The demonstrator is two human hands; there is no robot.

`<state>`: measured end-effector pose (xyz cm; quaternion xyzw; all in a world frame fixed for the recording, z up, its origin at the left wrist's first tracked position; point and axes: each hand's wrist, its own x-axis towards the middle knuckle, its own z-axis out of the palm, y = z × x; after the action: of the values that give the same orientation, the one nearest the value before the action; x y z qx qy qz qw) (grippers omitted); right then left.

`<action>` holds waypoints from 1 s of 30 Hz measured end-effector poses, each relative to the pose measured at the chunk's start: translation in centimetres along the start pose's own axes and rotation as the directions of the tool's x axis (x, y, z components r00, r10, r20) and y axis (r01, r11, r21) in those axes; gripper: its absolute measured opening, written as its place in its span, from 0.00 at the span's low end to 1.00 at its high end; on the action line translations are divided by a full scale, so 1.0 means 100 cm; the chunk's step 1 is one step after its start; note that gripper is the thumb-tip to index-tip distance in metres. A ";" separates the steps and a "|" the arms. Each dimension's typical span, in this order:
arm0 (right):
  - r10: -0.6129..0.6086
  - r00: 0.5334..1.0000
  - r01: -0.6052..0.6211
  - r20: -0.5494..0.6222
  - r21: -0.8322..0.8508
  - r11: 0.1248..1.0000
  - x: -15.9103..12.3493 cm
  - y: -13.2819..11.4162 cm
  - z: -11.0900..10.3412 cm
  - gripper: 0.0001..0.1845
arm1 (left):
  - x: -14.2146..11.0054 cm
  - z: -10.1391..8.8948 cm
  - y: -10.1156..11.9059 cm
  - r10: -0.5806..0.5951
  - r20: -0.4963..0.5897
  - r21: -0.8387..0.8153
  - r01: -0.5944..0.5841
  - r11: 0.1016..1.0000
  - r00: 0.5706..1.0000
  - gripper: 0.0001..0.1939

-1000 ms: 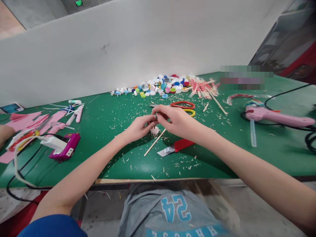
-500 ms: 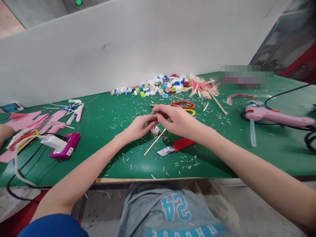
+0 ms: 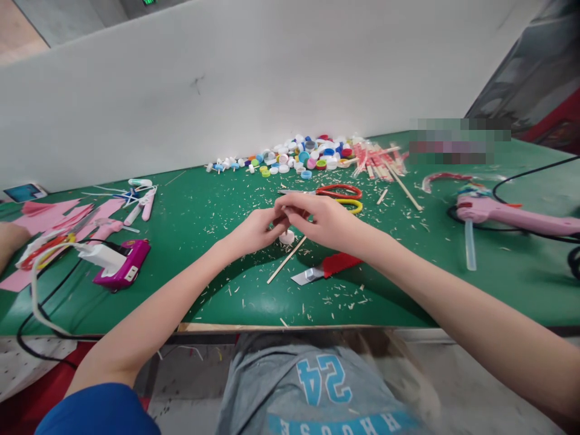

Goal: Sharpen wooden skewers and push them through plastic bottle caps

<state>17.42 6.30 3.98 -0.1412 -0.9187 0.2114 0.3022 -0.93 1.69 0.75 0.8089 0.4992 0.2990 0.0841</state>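
My left hand (image 3: 254, 231) and my right hand (image 3: 317, 219) meet above the middle of the green table (image 3: 217, 302), fingertips pinched together on something tiny I cannot make out. A white bottle cap (image 3: 286, 237) lies just under the fingers. A thin wooden stick (image 3: 285, 260) lies slanted in front of it. A red-handled utility knife (image 3: 324, 269) rests below my right wrist. Red and yellow scissors (image 3: 339, 194) lie just behind my right hand.
A heap of coloured bottle caps (image 3: 301, 156) and wrapped sticks (image 3: 378, 162) sits at the back. A pink glue gun (image 3: 512, 214) with cable lies right. A magenta glue gun (image 3: 120, 269), pink paper (image 3: 49, 217) and another person's arm (image 3: 9, 241) are left. Wood shavings litter the table.
Both hands stay pinched together at the same spot; the view has shifted slightly, nothing else moved.
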 end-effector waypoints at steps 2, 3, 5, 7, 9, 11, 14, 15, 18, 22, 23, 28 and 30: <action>-0.023 1.000 0.023 -0.003 0.015 1.000 0.001 0.001 0.002 0.14 | 0.000 0.001 -0.001 -0.013 -0.008 0.003 0.013 1.000 1.000 0.09; -0.022 1.000 0.022 -0.003 0.022 1.000 0.001 0.002 0.003 0.14 | 0.001 0.001 -0.001 -0.018 -0.011 0.006 0.018 1.000 1.000 0.10; -0.002 1.000 0.002 -0.001 0.037 0.999 0.002 0.003 0.004 0.14 | 0.001 0.003 -0.001 -0.017 -0.017 0.015 0.018 1.000 1.000 0.11; 0.019 1.000 -0.019 0.000 0.054 0.998 0.003 0.005 0.004 0.14 | 0.001 0.004 -0.001 -0.020 -0.018 0.021 0.021 1.000 1.000 0.12; 0.030 1.000 -0.031 0.010 0.081 0.996 0.004 0.007 0.003 0.15 | 0.001 0.005 -0.001 -0.037 -0.005 0.016 0.037 0.999 0.999 0.13; 0.034 0.999 -0.037 0.027 0.118 0.992 0.004 0.008 0.003 0.15 | 0.001 0.006 -0.002 -0.058 0.009 0.003 0.058 0.998 0.998 0.15; 0.034 0.999 -0.040 0.039 0.169 0.985 0.005 0.010 0.002 0.15 | 0.001 0.007 -0.002 -0.092 0.013 -0.020 0.092 0.996 0.996 0.17; 0.034 0.999 -0.040 0.035 0.180 0.983 0.005 0.010 0.003 0.14 | 0.001 0.007 -0.002 -0.098 0.013 -0.024 0.098 0.995 0.995 0.18; 0.052 0.998 -0.059 0.040 0.195 0.979 0.005 0.011 0.002 0.14 | 0.003 0.009 -0.002 -0.087 0.005 -0.032 0.087 0.996 0.996 0.18; 0.024 1.000 -0.026 0.012 0.137 0.990 0.007 0.009 -0.002 0.13 | 0.005 0.011 -0.003 -0.064 -0.003 -0.069 0.064 0.996 0.998 0.20; 0.003 1.000 -0.002 -0.005 0.126 0.992 0.009 0.008 -0.005 0.12 | 0.005 0.011 -0.003 -0.067 -0.002 -0.078 0.067 0.995 0.998 0.21; 0.103 0.989 -0.093 -0.110 0.099 0.991 0.049 -0.007 -0.015 0.17 | 0.005 0.010 0.001 -0.122 0.043 -0.167 0.128 0.978 0.992 0.22; 0.247 0.969 -0.244 -0.017 0.114 0.963 0.071 -0.013 -0.014 0.23 | 0.005 0.010 0.001 -0.128 0.053 -0.219 0.137 0.966 0.990 0.21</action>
<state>12.56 8.36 9.08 -0.2402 -0.8762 0.2957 0.2951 -0.12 2.30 0.15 0.7648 0.5140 0.3312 0.2033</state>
